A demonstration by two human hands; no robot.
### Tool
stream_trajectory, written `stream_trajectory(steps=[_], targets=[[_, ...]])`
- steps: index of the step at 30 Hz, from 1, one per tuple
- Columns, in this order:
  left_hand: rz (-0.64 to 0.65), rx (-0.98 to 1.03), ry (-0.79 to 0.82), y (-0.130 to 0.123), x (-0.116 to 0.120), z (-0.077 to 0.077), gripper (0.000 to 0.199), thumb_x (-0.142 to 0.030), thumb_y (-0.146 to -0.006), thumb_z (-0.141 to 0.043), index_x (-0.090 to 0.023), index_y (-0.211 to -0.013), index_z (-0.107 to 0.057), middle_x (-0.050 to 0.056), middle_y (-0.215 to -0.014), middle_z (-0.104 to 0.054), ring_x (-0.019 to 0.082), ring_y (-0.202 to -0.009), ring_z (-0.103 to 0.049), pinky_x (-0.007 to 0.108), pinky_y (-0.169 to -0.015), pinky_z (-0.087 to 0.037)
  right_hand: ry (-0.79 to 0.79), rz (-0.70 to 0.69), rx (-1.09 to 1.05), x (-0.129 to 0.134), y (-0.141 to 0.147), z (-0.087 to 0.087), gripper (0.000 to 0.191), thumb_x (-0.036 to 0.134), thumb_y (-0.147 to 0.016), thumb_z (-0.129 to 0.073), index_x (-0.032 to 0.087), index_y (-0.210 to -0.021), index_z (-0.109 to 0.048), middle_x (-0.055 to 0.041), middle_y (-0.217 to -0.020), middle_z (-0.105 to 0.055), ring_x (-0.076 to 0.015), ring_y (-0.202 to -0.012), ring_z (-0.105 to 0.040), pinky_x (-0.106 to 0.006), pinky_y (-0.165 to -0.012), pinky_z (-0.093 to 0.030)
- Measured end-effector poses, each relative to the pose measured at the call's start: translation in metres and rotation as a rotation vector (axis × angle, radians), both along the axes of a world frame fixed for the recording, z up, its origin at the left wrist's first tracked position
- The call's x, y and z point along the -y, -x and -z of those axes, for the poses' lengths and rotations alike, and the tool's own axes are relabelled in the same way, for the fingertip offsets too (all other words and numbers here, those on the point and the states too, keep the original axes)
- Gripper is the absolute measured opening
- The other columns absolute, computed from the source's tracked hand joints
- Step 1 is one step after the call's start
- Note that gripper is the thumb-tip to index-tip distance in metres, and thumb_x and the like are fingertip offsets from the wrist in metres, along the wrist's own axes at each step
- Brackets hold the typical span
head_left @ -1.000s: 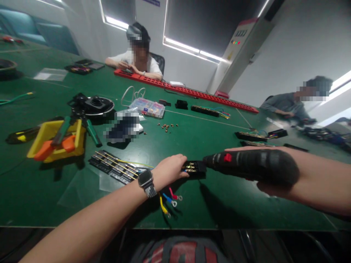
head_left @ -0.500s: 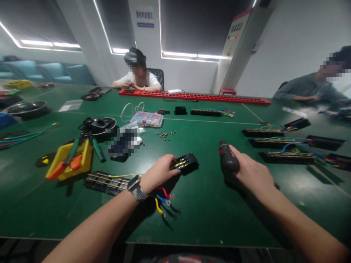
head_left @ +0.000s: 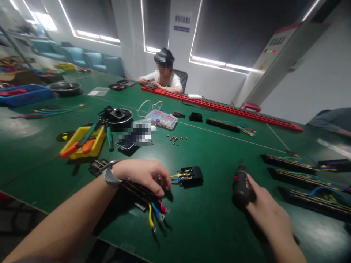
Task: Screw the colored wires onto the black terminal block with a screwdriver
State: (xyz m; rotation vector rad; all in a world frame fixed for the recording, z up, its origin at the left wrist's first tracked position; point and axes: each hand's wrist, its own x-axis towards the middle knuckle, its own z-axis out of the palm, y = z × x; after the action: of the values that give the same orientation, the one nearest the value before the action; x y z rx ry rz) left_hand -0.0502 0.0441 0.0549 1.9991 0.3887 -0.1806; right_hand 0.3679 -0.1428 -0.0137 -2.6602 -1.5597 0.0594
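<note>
My left hand [head_left: 149, 178], with a watch [head_left: 112, 174] at its wrist, hovers over a dark terminal strip [head_left: 98, 167]; its fingers are curved and apart, with nothing visible between them. Red, blue and yellow wires with ring lugs [head_left: 156, 213] stick out below it. Just right of the fingertips lies a black terminal block [head_left: 191, 175] with brass contacts, yellow and blue wires entering its left side. Further right, my right hand [head_left: 267, 204] is wrapped round a black electric screwdriver [head_left: 241, 186], whose bit points away from me.
Small brass screws [head_left: 175, 138] lie mid-table near a clear parts box [head_left: 164, 119]. Pliers rest on a yellow bin [head_left: 95, 146] at left, beside a phone [head_left: 131, 138]. Wired strips [head_left: 290, 162] lie at right. A person [head_left: 164, 78] sits beyond a red rail [head_left: 225, 109].
My left hand has let go of the terminal block and moved left, its fingers opening. The view has turned and tilted; my right hand still holds the screwdriver.
</note>
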Motion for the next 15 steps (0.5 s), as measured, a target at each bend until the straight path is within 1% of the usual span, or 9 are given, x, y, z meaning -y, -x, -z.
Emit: stream_trajectory(steps=[2, 5, 7, 9, 10, 11, 13, 14, 15], targets=[[0.067, -0.02, 0.022, -0.007, 0.009, 0.006, 0.031, -0.033, -0.091, -0.078, -0.023, -0.12, -0.078, 0.005, -0.108, -0.081, 0.019, -0.093, -0.075, 0.026, -0.082, -0.055, 0.002, -0.032, -0.001, 0.0, -0.003, 0.003, 0.073, 0.055, -0.1, -0.048, 0.042, -0.169, -0.029, -0.0098, -0.148, -0.063, -0.0391, -0.113, -0.075, -0.046, -0.079, -0.059], [0.136, -0.01, 0.02, -0.016, 0.019, 0.014, 0.02, -0.03, -0.094, -0.073, -0.022, -0.112, -0.08, 0.004, -0.103, -0.082, 0.018, -0.09, -0.075, 0.024, -0.08, -0.055, -0.002, -0.098, -0.046, 0.003, -0.012, 0.009, 0.079, 0.044, -0.094, -0.054, 0.039, -0.169, -0.03, -0.0088, -0.146, -0.065, -0.0355, -0.116, -0.074, -0.045, -0.087, -0.06], [0.159, -0.001, 0.087, -0.017, 0.021, 0.016, 0.017, -0.029, -0.096, -0.071, -0.02, -0.106, -0.08, 0.005, -0.1, -0.082, 0.018, -0.09, -0.075, 0.025, -0.081, -0.056, -0.028, -0.103, -0.08, 0.005, -0.018, 0.011, 0.075, 0.041, -0.092, -0.052, 0.032, -0.166, -0.039, -0.0096, -0.145, -0.066, -0.0336, -0.118, -0.073, -0.045, -0.093, -0.06], [0.173, 0.001, 0.212, -0.017, 0.019, 0.018, 0.015, -0.03, -0.095, -0.071, -0.019, -0.101, -0.079, 0.004, -0.096, -0.081, 0.018, -0.087, -0.075, 0.026, -0.081, -0.057, -0.112, -0.088, -0.04, 0.003, -0.019, 0.009, 0.067, 0.044, -0.093, -0.047, 0.02, -0.155, -0.055, -0.0144, -0.142, -0.067, -0.0358, -0.121, -0.07, -0.049, -0.1, -0.058], [0.179, 0.004, 0.276, -0.016, 0.018, 0.02, 0.015, -0.031, -0.094, -0.072, -0.018, -0.099, -0.079, 0.003, -0.092, -0.081, 0.017, -0.085, -0.074, 0.026, -0.081, -0.058, -0.177, -0.085, 0.008, 0.0, -0.016, 0.006, 0.065, 0.044, -0.094, -0.044, 0.014, -0.148, -0.061, -0.0173, -0.14, -0.068, -0.0376, -0.122, -0.069, -0.051, -0.103, -0.056], [0.186, 0.012, 0.321, -0.016, 0.017, 0.023, 0.014, -0.032, -0.093, -0.074, -0.019, -0.096, -0.078, 0.001, -0.089, -0.08, 0.017, -0.083, -0.073, 0.026, -0.08, -0.058, -0.253, -0.09, 0.054, -0.004, -0.011, 0.001, 0.063, 0.045, -0.094, -0.043, 0.011, -0.141, -0.066, -0.0192, -0.138, -0.069, -0.039, -0.123, -0.068, -0.053, -0.106, -0.054], [0.201, 0.031, 0.349, -0.016, 0.015, 0.029, 0.016, -0.034, -0.089, -0.079, -0.019, -0.091, -0.076, 0.0, -0.084, -0.077, 0.016, -0.08, -0.071, 0.026, -0.078, -0.058, -0.392, -0.133, 0.065, -0.017, 0.006, -0.015, 0.057, 0.046, -0.094, -0.043, 0.012, -0.132, -0.07, -0.0182, -0.133, -0.071, -0.0383, -0.122, -0.067, -0.053, -0.108, -0.053], [0.204, 0.038, 0.339, -0.017, 0.015, 0.033, 0.017, -0.036, -0.089, -0.079, -0.019, -0.089, -0.075, -0.001, -0.083, -0.076, 0.016, -0.079, -0.07, 0.026, -0.078, -0.057, -0.43, -0.168, 0.012, -0.025, 0.019, -0.024, 0.053, 0.046, -0.094, -0.044, 0.015, -0.129, -0.07, -0.0159, -0.13, -0.073, -0.0361, -0.12, -0.068, -0.051, -0.106, -0.054], [0.202, 0.042, 0.322, -0.018, 0.016, 0.037, 0.019, -0.038, -0.09, -0.079, -0.019, -0.088, -0.074, -0.001, -0.083, -0.076, 0.016, -0.079, -0.069, 0.026, -0.078, -0.057, -0.434, -0.216, -0.067, -0.036, 0.033, -0.033, 0.049, 0.045, -0.095, -0.046, 0.018, -0.126, -0.071, -0.0137, -0.129, -0.074, -0.0334, -0.119, -0.07, -0.049, -0.106, -0.054]])
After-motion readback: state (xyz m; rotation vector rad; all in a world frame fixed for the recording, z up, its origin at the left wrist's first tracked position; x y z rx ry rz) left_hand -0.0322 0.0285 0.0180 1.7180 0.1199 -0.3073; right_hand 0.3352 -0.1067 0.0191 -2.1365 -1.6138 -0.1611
